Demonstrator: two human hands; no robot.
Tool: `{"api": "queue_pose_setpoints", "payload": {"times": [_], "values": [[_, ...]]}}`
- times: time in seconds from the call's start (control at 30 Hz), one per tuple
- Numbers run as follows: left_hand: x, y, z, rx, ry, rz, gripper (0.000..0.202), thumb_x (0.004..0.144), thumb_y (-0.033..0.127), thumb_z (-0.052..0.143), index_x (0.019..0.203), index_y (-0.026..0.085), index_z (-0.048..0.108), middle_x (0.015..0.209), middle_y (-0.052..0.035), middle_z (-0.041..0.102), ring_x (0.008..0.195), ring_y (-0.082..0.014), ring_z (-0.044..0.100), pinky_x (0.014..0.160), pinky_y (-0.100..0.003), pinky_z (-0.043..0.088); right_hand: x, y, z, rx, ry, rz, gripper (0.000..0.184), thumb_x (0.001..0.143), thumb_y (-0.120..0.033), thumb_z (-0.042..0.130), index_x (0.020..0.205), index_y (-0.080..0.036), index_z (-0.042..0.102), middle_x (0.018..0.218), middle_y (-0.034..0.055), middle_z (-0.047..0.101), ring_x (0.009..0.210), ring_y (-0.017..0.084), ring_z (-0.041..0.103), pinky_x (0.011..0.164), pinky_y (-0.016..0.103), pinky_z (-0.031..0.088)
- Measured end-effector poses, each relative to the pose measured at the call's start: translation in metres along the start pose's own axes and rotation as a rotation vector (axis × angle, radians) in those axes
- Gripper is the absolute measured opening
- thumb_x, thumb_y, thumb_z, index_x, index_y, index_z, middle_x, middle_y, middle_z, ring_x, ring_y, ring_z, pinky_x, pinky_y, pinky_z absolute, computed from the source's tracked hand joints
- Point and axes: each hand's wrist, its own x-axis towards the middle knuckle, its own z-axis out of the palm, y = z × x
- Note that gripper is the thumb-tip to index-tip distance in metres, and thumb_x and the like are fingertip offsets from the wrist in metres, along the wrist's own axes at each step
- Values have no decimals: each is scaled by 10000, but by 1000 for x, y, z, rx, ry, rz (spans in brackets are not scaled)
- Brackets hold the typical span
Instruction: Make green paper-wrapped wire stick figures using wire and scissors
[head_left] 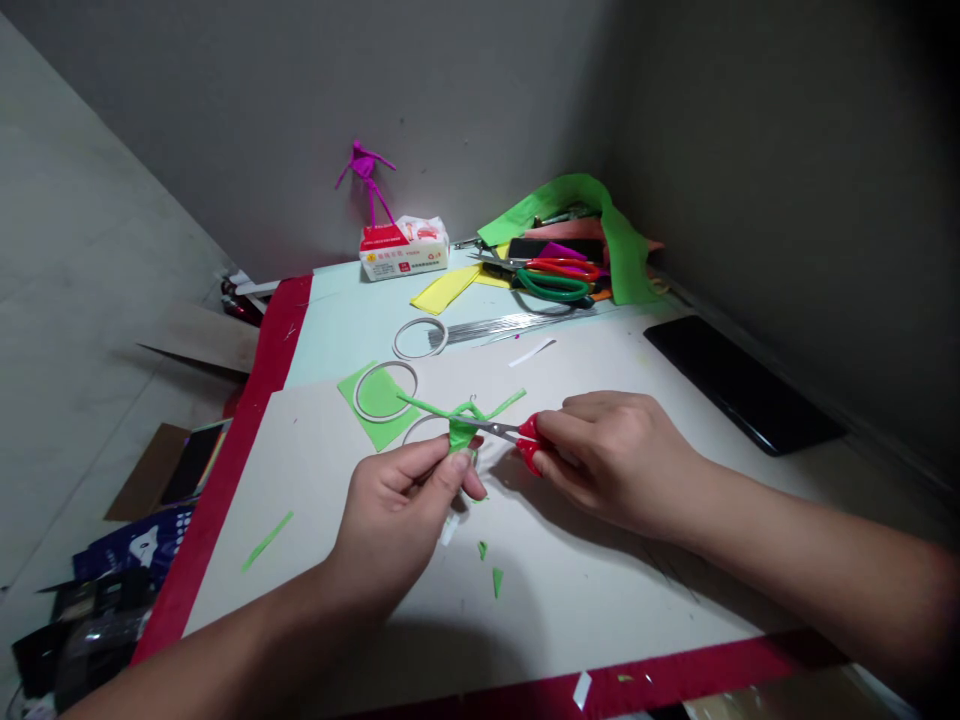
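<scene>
My left hand (409, 500) is closed, pinching a small green paper-wrapped figure (461, 415) with thin limbs sticking out left and right. My right hand (611, 450) is closed on small red-handled scissors (517, 435), whose blades point left into the green figure. Both hands hover just above a large sheet of pale cardboard (600, 570). Small green paper scraps (495, 578) lie on the sheet below my hands.
A green paper square (375, 410) under a white ring, and another white ring (420, 338), lie beyond. Farther back are metal wires (510, 323), a tissue pack (403, 248), a purple wire figure (365, 170), larger scissors (559, 278), and coloured paper. A black phone (739, 385) lies right.
</scene>
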Motion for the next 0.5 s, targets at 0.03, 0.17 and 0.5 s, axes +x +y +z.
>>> {"api": "queue_pose_setpoints", "payload": {"times": [0.03,0.17,0.5], "values": [[0,-1,0,-10,1,-2,281,879,272,557,644,170,673,609,9,591,468,-60,400,481,-216,318,0,1,-1,5,15,-27,230,866,-256,486,663,-179,562,553,2,533,519,127,414,545,288,241],[-1,-2,2,-81,45,-46,235,851,277,590,660,172,678,533,18,576,438,-63,380,459,-213,309,1,3,-8,50,-16,-184,238,860,-278,504,650,-178,555,559,1,542,523,127,405,567,287,262],[-1,1,-1,5,34,-38,287,879,312,559,660,167,677,586,1,599,445,-69,386,461,-224,303,1,17,-29,-33,-168,13,268,861,-371,487,701,-186,595,571,24,541,537,138,434,555,286,216]]}}
